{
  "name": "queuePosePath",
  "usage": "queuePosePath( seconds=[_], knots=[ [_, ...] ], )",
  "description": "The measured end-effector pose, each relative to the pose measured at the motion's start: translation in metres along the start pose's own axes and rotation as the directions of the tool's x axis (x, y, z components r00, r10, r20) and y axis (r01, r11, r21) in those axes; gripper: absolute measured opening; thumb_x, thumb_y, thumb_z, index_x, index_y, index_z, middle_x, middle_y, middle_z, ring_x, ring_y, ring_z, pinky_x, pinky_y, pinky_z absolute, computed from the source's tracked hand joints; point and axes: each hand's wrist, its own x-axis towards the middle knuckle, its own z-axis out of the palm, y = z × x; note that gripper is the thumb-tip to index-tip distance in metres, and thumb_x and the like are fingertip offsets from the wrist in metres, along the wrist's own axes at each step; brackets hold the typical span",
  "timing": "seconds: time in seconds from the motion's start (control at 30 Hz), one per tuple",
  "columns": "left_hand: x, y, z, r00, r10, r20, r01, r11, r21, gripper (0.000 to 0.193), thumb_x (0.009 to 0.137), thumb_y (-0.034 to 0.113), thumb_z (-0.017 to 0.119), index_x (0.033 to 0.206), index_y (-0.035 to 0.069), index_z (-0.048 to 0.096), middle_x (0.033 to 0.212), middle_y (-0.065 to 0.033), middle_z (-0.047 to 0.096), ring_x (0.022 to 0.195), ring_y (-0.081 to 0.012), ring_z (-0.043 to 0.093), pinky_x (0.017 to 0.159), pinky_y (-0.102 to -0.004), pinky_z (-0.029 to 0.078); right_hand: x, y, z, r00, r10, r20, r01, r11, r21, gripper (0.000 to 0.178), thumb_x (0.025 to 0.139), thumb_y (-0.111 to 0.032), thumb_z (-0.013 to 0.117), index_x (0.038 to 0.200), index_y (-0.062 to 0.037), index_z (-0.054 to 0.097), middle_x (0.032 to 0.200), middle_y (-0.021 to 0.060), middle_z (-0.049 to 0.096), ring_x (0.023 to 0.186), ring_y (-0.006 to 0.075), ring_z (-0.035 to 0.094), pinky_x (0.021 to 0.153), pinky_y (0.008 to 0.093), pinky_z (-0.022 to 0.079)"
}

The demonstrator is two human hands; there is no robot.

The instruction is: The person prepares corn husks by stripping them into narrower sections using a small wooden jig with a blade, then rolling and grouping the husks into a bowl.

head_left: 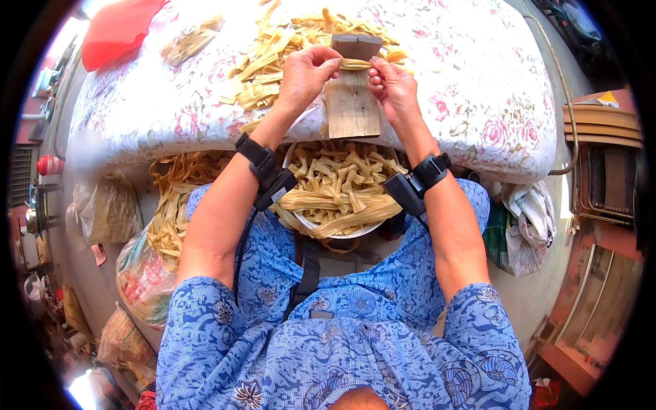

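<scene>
A pale yellow strip, seemingly dried corn husk [354, 65], stretches sideways between my hands. My left hand [311, 73] pinches its left end, fingers closed. At the other end my right hand [394, 87] grips it with thumb and fingers. The strip crosses just in front of an upright wooden block [357, 46], above a flat wooden board [352, 111] that juts over the table's near edge. Loose strips [263, 68] are heaped behind and left of the board. Below, between my knees, a white basin [369, 231] holds many knotted and folded yellow pieces [336, 171].
A flowered cloth [471, 75] covers the table. A red bag [119, 34] and a clear packet [191, 41] lie at its far left. Long strips [169, 222] spill over a plastic sack [145, 277] on the floor. White bags [529, 215] stand at right, near stacked chairs [605, 178].
</scene>
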Motion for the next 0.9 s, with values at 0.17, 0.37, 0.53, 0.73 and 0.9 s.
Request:
queuePosePath(
  seconds=[0.17,0.37,0.53,0.73,0.9],
  knots=[
    [0.000,-0.022,-0.006,0.994,-0.008,-0.108,0.029,0.981,0.193,0.011,0.082,0.003,0.058,0.091,0.001,0.063,0.075,-0.0028,0.062,0.063,-0.0064,0.057,0.058,-0.0188,0.048,0.002,0.008,-0.010,0.984,-0.078,-0.159,0.036,0.967,-0.252,0.010,0.081,-0.010,0.062,0.080,-0.0003,0.057,0.065,0.0044,0.060,0.052,0.0074,0.054,0.043,0.0166,0.042],
    [-0.011,-0.008,-0.043,0.985,0.121,-0.124,-0.095,0.976,0.194,0.013,0.086,0.011,0.056,0.093,0.005,0.064,0.079,-0.0029,0.063,0.070,-0.0072,0.058,0.060,-0.0200,0.048,-0.044,-0.019,-0.022,0.990,0.009,0.142,0.066,0.859,-0.508,0.014,0.083,-0.017,0.061,0.081,-0.0030,0.061,0.063,-0.0018,0.056,0.047,0.0013,0.043,0.042,0.0129,0.032],
    [-0.027,0.009,-0.042,0.992,0.102,-0.070,-0.074,0.941,0.330,0.021,0.084,0.018,0.057,0.097,0.002,0.061,0.077,-0.0035,0.060,0.068,-0.0078,0.054,0.057,-0.0217,0.045,-0.093,-0.019,-0.026,0.927,0.178,0.330,0.248,0.369,-0.896,0.020,0.074,-0.017,0.064,0.076,0.0029,0.062,0.055,0.0059,0.057,0.048,0.0119,0.052,0.047,0.0264,0.042],
    [-0.074,-0.001,-0.040,0.941,0.284,0.184,-0.337,0.834,0.437,0.017,0.084,0.018,0.058,0.083,0.003,0.065,0.068,0.0001,0.062,0.057,-0.0048,0.053,0.050,-0.0200,0.043,-0.097,0.014,-0.048,0.847,0.098,0.523,0.529,-0.062,-0.846,0.020,0.072,-0.016,0.063,0.080,0.0027,0.062,0.064,0.0143,0.059,0.059,0.0247,0.058,0.057,0.0334,0.047],
    [-0.134,-0.004,-0.013,0.701,-0.378,0.605,-0.073,0.806,0.588,0.016,0.077,0.016,0.066,0.081,0.001,0.064,0.069,-0.0021,0.061,0.065,-0.0085,0.054,0.061,-0.0247,0.045,-0.102,-0.005,-0.042,0.847,0.387,0.364,0.327,0.161,-0.931,0.017,0.078,-0.013,0.059,0.083,0.0035,0.062,0.066,0.0076,0.061,0.059,0.0135,0.056,0.054,0.0279,0.046]
  ],
)
